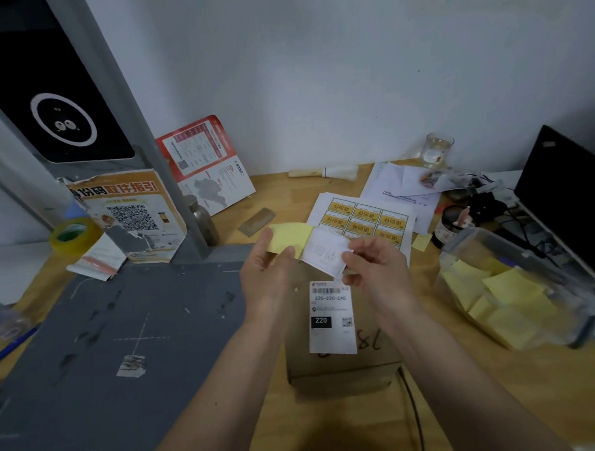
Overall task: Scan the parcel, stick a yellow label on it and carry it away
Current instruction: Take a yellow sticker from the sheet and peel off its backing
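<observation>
apparently peeling: left hand (267, 270) pinches the yellow label (289, 237), right hand (371, 266) its white backing (326, 254), above the parcel (341, 365) for sticking.

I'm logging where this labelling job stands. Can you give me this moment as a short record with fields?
parcel: brown cardboard box on the wooden desk, white printed shipping label on top
left hand: pinches yellow backing paper
right hand: pinches white sticker, apparently mid-peel
label on parcel: not yet
spare labels: clear plastic tub, right
</observation>
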The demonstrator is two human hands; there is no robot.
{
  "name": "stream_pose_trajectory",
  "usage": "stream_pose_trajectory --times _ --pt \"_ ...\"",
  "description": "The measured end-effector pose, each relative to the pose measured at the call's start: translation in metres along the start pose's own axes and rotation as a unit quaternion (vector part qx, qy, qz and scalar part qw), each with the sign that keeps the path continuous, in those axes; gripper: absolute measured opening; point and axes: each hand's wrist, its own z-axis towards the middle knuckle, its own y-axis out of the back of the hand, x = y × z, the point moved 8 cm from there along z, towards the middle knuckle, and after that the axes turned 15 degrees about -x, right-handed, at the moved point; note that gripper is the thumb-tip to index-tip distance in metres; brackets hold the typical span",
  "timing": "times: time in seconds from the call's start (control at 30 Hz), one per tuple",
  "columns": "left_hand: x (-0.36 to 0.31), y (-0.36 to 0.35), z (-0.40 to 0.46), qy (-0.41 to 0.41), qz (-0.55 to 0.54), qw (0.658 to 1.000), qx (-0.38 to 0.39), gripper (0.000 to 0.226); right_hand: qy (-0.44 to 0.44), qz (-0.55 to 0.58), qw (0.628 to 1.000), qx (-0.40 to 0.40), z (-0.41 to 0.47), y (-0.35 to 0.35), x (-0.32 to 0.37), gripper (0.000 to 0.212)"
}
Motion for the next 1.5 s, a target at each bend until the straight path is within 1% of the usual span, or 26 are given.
stream_pose_trajectory --times 0.1,0.2,0.4,0.47,0.63,0.77,0.87,0.93,0.97,1.0,1.07,1.1,1.17,1.2,1.27,1.37,1.43,1.5 --pt "0.002 -0.019 -0.009 -0.003 0.010 1.000 -0.006 0.054 -0.002 -0.015 1.000 0.003 0.013 0.018 0.007 0.021" --pt "0.008 -0.039 -0.022 0.013 -0.003 1.000 -0.007 0.058 -0.007 -0.009 1.000 -0.006 0.026 0.038 0.011 0.022" --pt "0.030 -0.080 -0.041 0.020 0.018 1.000 -0.009 0.066 -0.013 0.024 0.998 -0.051 0.055 0.089 0.024 0.014" --pt "0.040 -0.096 -0.048 0.035 0.023 0.999 -0.004 0.070 -0.015 0.046 0.997 -0.066 0.065 0.109 0.027 0.013" --pt "0.065 -0.151 -0.084 0.068 0.041 0.996 0.050 0.064 -0.017 0.064 0.991 -0.119 0.093 0.159 0.031 0.013" --pt "0.097 -0.194 -0.110 0.104 0.072 0.987 0.096 0.054 -0.028 0.068 0.985 -0.153 0.114 0.197 0.030 0.010" --pt "0.117 -0.220 -0.129 0.118 0.107 0.978 0.131 0.056 -0.053 0.060 0.981 -0.174 0.125 0.224 0.025 0.019" --pt "0.126 -0.236 -0.140 0.123 0.129 0.973 0.148 0.056 -0.066 0.063 0.981 -0.171 0.130 0.235 0.023 0.028" --pt "0.129 -0.243 -0.145 0.119 0.143 0.970 0.154 0.056 -0.068 0.065 0.982 -0.165 0.133 0.240 0.022 0.034" --pt "0.131 -0.250 -0.149 0.110 0.162 0.967 0.162 0.057 -0.070 0.063 0.983 -0.158 0.134 0.244 0.022 0.035" --pt "0.136 -0.264 -0.156 0.090 0.197 0.960 0.177 0.059 -0.061 0.059 0.985 -0.150 0.136 0.253 0.025 0.021" --pt "0.139 -0.270 -0.161 0.086 0.205 0.958 0.183 0.058 -0.046 0.054 0.988 -0.138 0.137 0.257 0.028 0.020" --pt "0.141 -0.281 -0.170 0.085 0.205 0.955 0.197 0.054 -0.018 0.038 0.993 -0.110 0.137 0.261 0.034 0.029" --pt "0.142 -0.286 -0.174 0.082 0.206 0.953 0.206 0.053 -0.015 0.037 0.993 -0.107 0.137 0.264 0.035 0.029" --pt "0.143 -0.296 -0.182 0.062 0.225 0.942 0.241 0.053 -0.030 0.049 0.991 -0.122 0.139 0.272 0.032 0.025" --pt "0.143 -0.306 -0.190 0.011 0.276 0.915 0.294 0.057 -0.049 0.062 0.985 -0.156 0.144 0.283 0.027 0.021" --pt "0.145 -0.307 -0.187 0.002 0.289 0.909 0.301 0.059 -0.057 0.067 0.981 -0.174 0.145 0.287 0.025 0.022" --pt "0.148 -0.302 -0.179 0.021 0.287 0.915 0.283 0.057 -0.062 0.069 0.979 -0.182 0.146 0.288 0.023 0.022"
